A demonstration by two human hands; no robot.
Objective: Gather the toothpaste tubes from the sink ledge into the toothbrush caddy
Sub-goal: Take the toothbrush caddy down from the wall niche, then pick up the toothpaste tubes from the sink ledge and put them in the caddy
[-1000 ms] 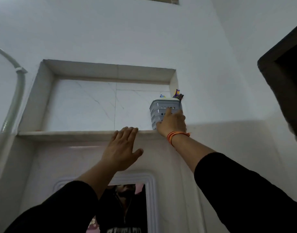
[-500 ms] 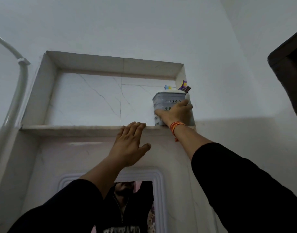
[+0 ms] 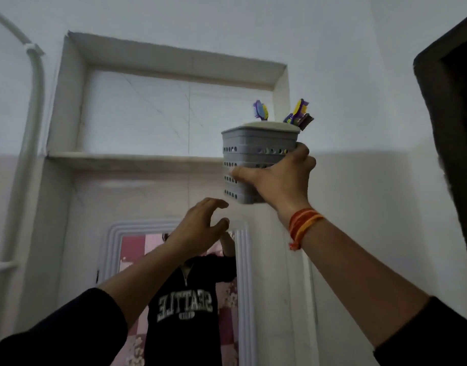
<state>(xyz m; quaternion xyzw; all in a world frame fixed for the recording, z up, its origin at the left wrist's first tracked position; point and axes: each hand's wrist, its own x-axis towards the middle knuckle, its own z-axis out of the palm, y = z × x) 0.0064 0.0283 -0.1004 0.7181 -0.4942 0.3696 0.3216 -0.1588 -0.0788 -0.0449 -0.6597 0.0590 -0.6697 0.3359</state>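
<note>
A grey perforated toothbrush caddy (image 3: pixel 253 146) with a pale lid is held in the air, off the niche shelf (image 3: pixel 126 161), gripped from below and the right by my right hand (image 3: pixel 277 178). Purple and yellow toothbrush heads (image 3: pixel 261 110) and several more (image 3: pixel 298 114) stick out of its top. My left hand (image 3: pixel 200 225) is just below and left of the caddy, fingers curled and apart, holding nothing. No toothpaste tubes are in view.
A recessed marble wall niche (image 3: pixel 158 114) sits above a white-framed mirror (image 3: pixel 243 273) that reflects a person in a dark sweatshirt. A white pipe (image 3: pixel 34 107) runs down the left wall. A dark door frame (image 3: pixel 454 133) stands at the right.
My right hand has closed on the caddy and lifted it off the niche shelf, toward me. My left hand has dropped away from the shelf edge and curled below the caddy.
</note>
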